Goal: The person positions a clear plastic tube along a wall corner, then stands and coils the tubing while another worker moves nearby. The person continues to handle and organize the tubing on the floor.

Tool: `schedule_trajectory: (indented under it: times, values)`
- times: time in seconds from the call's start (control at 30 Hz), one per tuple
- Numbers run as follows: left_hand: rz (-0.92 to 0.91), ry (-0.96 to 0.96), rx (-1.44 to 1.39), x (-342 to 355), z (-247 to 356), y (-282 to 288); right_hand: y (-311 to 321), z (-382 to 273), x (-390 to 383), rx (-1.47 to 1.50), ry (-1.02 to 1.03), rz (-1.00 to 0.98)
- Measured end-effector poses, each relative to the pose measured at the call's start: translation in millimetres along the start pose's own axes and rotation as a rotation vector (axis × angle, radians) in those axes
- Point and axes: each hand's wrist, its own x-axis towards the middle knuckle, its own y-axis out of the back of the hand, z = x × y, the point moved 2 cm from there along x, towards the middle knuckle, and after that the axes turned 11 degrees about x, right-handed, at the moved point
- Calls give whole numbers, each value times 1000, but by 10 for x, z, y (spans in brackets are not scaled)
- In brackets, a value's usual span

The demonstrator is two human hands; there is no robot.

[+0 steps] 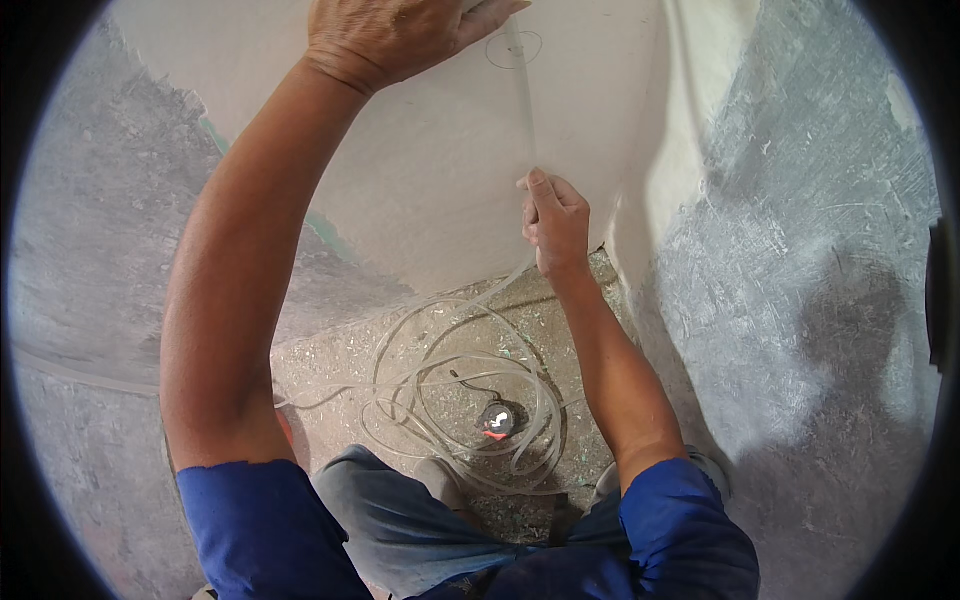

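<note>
Running up the pale wall (430, 190), a clear tube (525, 110) is gripped in the R hand (558, 222), thumb uppermost. The L hand (385, 40) is set higher up, back showing, w/ one digit stretched twd the tube; its other fingers are cut off by the upper edge, so whether anything's held there can't be told. A thin ring (488, 50) is drawn on the wall & crossed by the tube, just R of the L hand. Below the R hand, the tube is led down to the speckled floor (330, 370), where it's looped in loose coils. W/in these, a round dark device (498, 418) w/ bright top, red edge & short cord is seen. Blue sleeves (255, 520) are worn, w/ grey-blue trousers (400, 525).
</note>
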Motion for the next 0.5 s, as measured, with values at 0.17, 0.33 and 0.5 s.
schedule_trajectory:
  times: [0.17,0.33,0.5]
  values:
    - [22,10,-3,2,-2,12,-19,-13,-11,13,4,-4]
    - [48,8,-7,-10,-9,13,-35,-26,-17,22,0,17]
    - [63,6,-13,-7,-8,2,2,-3,10,5,13,-16]
